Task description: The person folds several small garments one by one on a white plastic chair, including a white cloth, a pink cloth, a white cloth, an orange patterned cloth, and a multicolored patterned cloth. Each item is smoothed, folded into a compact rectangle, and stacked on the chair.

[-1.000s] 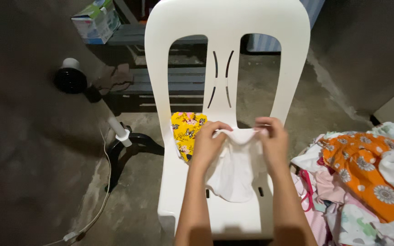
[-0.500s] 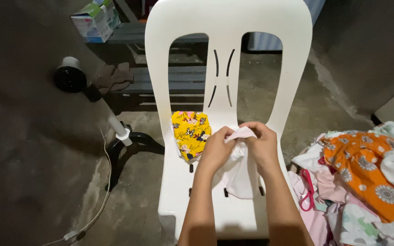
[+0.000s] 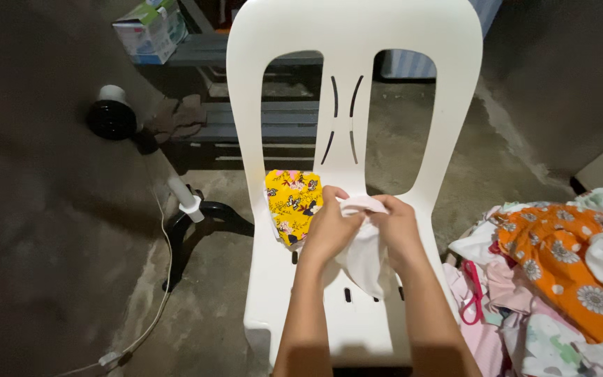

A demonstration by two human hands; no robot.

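Observation:
Both my hands grip a small white garment over the seat of a white plastic chair. My left hand pinches its upper left edge; my right hand pinches the upper right, and the two hands nearly touch. The cloth hangs bunched below them, down toward the seat. A folded yellow flower-print cloth lies on the seat's back left corner, just beside my left hand.
A heap of clothes with an orange daisy-print piece sits on the right. A stand fan base and pole with a white cord are on the left floor. A grey bench with a cardboard box stands behind the chair.
My hands came together from a spread hold, so the white garment went from stretched wide to folded narrow and bunched between them.

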